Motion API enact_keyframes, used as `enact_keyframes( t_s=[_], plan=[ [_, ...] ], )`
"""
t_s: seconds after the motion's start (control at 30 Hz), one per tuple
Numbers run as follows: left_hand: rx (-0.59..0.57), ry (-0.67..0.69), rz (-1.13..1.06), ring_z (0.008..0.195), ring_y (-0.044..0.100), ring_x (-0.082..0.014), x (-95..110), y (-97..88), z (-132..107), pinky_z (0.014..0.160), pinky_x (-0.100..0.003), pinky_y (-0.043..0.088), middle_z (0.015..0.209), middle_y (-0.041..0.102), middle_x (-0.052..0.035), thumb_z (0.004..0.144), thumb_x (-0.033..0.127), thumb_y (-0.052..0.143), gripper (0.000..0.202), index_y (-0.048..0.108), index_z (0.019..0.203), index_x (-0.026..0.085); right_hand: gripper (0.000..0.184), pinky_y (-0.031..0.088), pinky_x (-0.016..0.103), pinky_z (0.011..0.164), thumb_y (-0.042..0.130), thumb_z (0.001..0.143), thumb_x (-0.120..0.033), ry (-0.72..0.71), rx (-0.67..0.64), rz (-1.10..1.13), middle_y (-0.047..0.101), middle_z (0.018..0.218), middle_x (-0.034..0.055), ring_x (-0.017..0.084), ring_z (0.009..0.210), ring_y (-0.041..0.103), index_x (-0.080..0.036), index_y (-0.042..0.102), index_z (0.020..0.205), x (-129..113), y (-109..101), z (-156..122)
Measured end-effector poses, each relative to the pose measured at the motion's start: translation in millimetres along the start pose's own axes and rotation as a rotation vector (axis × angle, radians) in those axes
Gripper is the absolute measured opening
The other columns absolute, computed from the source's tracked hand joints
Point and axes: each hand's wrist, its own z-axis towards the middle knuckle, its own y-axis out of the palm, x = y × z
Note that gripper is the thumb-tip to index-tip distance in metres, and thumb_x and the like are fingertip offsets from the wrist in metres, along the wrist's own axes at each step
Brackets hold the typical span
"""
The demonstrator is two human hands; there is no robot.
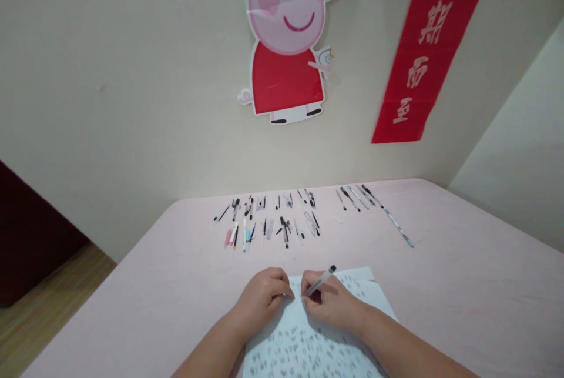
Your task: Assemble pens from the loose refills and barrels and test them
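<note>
My right hand [328, 301] is closed around a clear-barrelled pen [321, 282] with a black end pointing up and to the right. Its lower end is at the paper, and the tip is hidden by my fingers. Under both hands lies a white sheet of paper [304, 360] covered with rows of handwritten marks. My left hand [267, 298] rests on the upper left edge of the sheet, its fingers loosely bent and holding nothing I can see.
Beyond the paper, several pens and pen parts [285, 231] lie in two rows on the pink-covered table [176, 284]. More pens [348, 197] lie at the back right, some end to end in a slanting line [399, 227]. A wall with a cartoon pig cutout [286, 81] stands behind.
</note>
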Motion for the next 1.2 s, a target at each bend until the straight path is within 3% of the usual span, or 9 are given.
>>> enact_keyframes(
  t_s=[0.33,0.6,1.2],
  plan=[
    [-0.014,-0.008,-0.022,0.078,0.059,-0.0156,2,-1.5,2,0.075,-0.026,0.044,0.082,0.065,-0.0039,0.066,-0.002,0.044,0.04,0.074,0.079,0.02,0.013,0.03,0.018,0.046,0.048,0.061,-0.008,-0.042,-0.001,-0.057,0.05,0.053,-0.0045,0.009,0.048,0.044,-0.018,0.057,0.062,3,1,-2],
    [-0.064,0.071,-0.018,0.08,0.059,-0.0152,2,-0.1,0,0.075,-0.026,0.044,0.083,0.066,-0.0029,0.066,-0.001,0.044,0.041,0.074,0.081,0.023,0.014,0.029,0.018,0.046,0.049,0.06,-0.008,-0.03,-0.015,-0.083,0.051,0.052,-0.0038,0.009,0.047,0.043,-0.017,0.058,0.062,2,1,-2],
    [-0.065,0.043,-0.067,0.08,0.06,-0.0148,3,-0.2,0,0.076,-0.026,0.044,0.083,0.066,-0.0027,0.064,-0.001,0.044,0.042,0.075,0.08,0.022,0.015,0.03,0.018,0.046,0.048,0.06,-0.007,-0.03,-0.017,-0.031,0.048,0.052,-0.0048,0.009,0.048,0.042,-0.018,0.057,0.063,11,3,-2]
  ],
)
